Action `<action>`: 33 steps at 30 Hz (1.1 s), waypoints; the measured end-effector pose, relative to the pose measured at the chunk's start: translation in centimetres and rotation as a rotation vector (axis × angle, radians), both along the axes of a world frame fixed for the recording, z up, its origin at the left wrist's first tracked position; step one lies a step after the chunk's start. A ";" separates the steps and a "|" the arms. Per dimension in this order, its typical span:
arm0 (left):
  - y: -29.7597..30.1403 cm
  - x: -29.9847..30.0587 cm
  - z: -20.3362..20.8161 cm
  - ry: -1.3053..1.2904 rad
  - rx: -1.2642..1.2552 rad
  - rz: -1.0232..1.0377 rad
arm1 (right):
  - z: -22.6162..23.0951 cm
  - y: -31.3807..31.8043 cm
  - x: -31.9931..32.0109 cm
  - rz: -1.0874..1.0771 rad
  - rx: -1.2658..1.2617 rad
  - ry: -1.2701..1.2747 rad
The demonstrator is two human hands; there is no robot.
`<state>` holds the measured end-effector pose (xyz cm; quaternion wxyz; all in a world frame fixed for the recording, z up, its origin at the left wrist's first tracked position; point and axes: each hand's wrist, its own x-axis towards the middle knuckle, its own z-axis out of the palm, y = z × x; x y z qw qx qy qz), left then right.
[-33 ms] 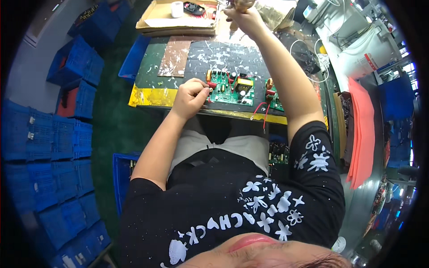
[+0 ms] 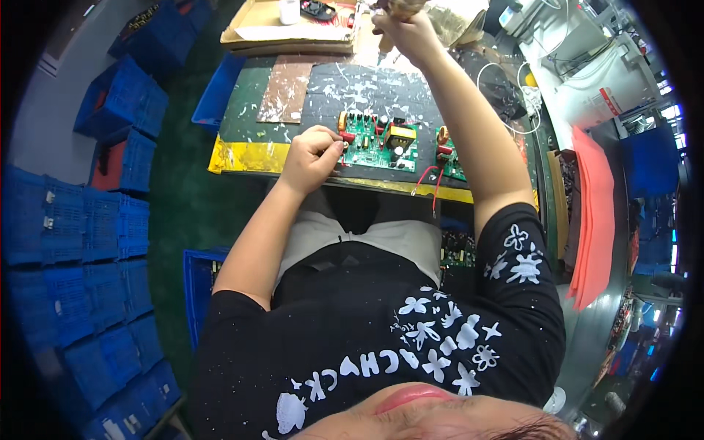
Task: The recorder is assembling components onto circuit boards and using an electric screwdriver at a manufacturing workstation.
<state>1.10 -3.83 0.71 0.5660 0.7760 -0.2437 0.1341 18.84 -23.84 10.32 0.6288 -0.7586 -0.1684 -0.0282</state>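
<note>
My left hand [image 2: 312,158] is closed at the left edge of a green circuit board [image 2: 378,158], thumb and fingertips pressed together beside a red part. A small pale ring-like bit shows at the fingertips, too small to name. The board lies flat and carries a transformer with yellow tape [image 2: 400,137] among several small parts. My right arm reaches across the table to its far side. There my right hand [image 2: 412,37] is closed around a brownish object [image 2: 402,7], partly cut off by the upper edge of the view, so its kind cannot be made out.
A second circuit board [image 2: 453,165] with red wires [image 2: 425,176] lies partly under my right forearm. Beyond are a cardboard tray [image 2: 293,48], a brown panel [image 2: 284,92] and a crumpled bag [image 2: 455,26]. A white cable [image 2: 506,128] loops at right. Blue crates [image 2: 66,220] stack at left.
My right hand and the object in it have shifted very slightly. The left hand stays at the board's edge, and the board lies where it was.
</note>
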 end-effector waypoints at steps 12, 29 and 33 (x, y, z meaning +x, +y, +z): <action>-0.1 0.7 -0.6 0.029 0.017 0.009 | 3.0 1.6 -13.3 0.053 0.300 0.032; -0.3 0.8 -0.8 -0.021 0.029 0.006 | -1.6 1.8 -11.5 -0.017 0.381 -0.101; -0.2 0.8 -0.8 -0.032 0.032 0.004 | -0.2 1.7 -12.0 0.029 0.385 -0.020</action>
